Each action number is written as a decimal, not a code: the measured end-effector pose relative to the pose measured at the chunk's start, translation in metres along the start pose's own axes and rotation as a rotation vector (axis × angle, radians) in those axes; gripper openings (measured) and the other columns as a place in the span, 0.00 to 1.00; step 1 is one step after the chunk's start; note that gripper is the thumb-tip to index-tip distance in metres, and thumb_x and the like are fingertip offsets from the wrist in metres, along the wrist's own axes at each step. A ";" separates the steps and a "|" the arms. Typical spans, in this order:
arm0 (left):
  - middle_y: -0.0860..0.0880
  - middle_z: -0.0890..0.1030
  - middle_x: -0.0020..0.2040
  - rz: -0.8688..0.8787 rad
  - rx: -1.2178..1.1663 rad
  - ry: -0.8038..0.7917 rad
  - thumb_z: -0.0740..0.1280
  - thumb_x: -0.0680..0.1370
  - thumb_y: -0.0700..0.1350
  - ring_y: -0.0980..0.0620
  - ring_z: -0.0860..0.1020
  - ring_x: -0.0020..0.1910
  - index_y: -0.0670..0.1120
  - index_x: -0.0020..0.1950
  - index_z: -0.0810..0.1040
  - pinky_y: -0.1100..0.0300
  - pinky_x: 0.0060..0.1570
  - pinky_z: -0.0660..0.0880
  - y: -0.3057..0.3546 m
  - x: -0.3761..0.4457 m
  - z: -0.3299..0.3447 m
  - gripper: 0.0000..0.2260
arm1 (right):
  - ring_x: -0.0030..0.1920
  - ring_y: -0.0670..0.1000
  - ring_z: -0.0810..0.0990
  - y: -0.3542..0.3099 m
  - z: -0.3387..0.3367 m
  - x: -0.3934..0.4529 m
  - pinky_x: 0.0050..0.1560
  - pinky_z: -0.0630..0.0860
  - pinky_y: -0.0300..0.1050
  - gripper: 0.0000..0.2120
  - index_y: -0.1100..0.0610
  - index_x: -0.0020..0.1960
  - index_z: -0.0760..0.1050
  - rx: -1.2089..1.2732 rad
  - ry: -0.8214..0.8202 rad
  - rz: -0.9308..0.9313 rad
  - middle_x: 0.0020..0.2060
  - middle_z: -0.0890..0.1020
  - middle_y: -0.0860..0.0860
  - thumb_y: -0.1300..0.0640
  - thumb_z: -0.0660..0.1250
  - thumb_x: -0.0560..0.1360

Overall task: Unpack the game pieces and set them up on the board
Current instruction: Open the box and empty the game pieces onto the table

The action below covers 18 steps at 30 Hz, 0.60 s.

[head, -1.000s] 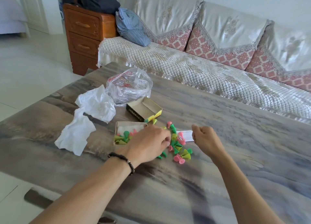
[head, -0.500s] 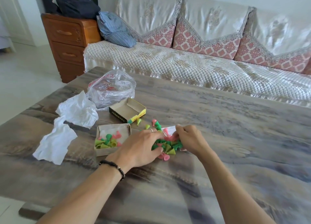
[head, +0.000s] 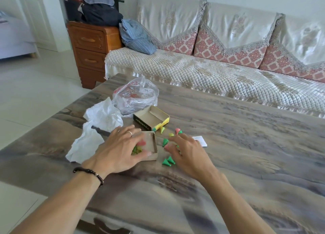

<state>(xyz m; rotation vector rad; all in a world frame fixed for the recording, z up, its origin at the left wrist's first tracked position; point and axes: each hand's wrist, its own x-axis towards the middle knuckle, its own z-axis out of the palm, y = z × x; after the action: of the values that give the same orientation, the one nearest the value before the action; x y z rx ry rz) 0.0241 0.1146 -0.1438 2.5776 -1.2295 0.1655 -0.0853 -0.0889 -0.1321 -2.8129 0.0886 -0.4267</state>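
A long sofa (head: 219, 79) runs along the far wall, draped in quilted cream covers with shiny cream and pink-patterned, lace-trimmed backrests. A blue striped cushion (head: 136, 37) leans in its left corner. Beside it stands a wooden cabinet (head: 89, 51) with two drawers, a dark backpack (head: 100, 12) piled on top. The floor (head: 35, 86) is pale glossy tile. At far left, part of a bed (head: 12, 38) shows through a white-framed doorway. The table (head: 246, 163) has a grey-brown marbled top. Soft daylight fills the room.
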 end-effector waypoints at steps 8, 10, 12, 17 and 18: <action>0.56 0.71 0.64 0.011 0.085 -0.107 0.52 0.66 0.77 0.55 0.65 0.65 0.56 0.66 0.67 0.56 0.65 0.64 -0.021 -0.010 0.013 0.37 | 0.55 0.55 0.75 -0.046 0.030 0.036 0.52 0.71 0.54 0.13 0.56 0.56 0.75 -0.056 -0.130 -0.189 0.54 0.79 0.51 0.55 0.54 0.79; 0.57 0.72 0.62 0.024 0.046 -0.091 0.56 0.67 0.75 0.55 0.67 0.62 0.56 0.63 0.70 0.58 0.60 0.68 -0.025 -0.007 0.013 0.33 | 0.51 0.55 0.75 -0.050 0.035 0.046 0.51 0.70 0.53 0.11 0.56 0.50 0.73 -0.072 -0.194 -0.155 0.50 0.78 0.51 0.56 0.53 0.79; 0.59 0.72 0.53 0.038 0.019 -0.072 0.59 0.68 0.74 0.57 0.69 0.58 0.54 0.58 0.71 0.61 0.50 0.69 -0.032 -0.005 0.013 0.30 | 0.49 0.53 0.73 -0.049 0.040 0.050 0.49 0.67 0.52 0.09 0.56 0.47 0.72 -0.059 -0.240 -0.140 0.48 0.77 0.50 0.56 0.53 0.77; 0.59 0.66 0.39 0.083 -0.034 -0.071 0.58 0.67 0.76 0.60 0.67 0.46 0.53 0.44 0.67 0.60 0.40 0.66 -0.040 -0.005 0.016 0.26 | 0.52 0.49 0.72 -0.042 0.046 0.047 0.52 0.69 0.52 0.15 0.52 0.52 0.77 0.130 -0.226 -0.109 0.50 0.77 0.47 0.56 0.53 0.75; 0.59 0.67 0.39 0.083 -0.048 -0.068 0.58 0.67 0.76 0.60 0.67 0.46 0.53 0.44 0.68 0.60 0.40 0.68 -0.040 -0.005 0.017 0.26 | 0.50 0.48 0.72 -0.042 0.047 0.048 0.51 0.69 0.52 0.13 0.52 0.49 0.77 0.149 -0.222 -0.102 0.47 0.77 0.46 0.56 0.53 0.75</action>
<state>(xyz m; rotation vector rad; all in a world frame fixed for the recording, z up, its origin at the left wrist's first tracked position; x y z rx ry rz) 0.0514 0.1370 -0.1695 2.5117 -1.3495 0.0642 -0.0251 -0.0409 -0.1488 -2.7034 -0.1285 -0.1349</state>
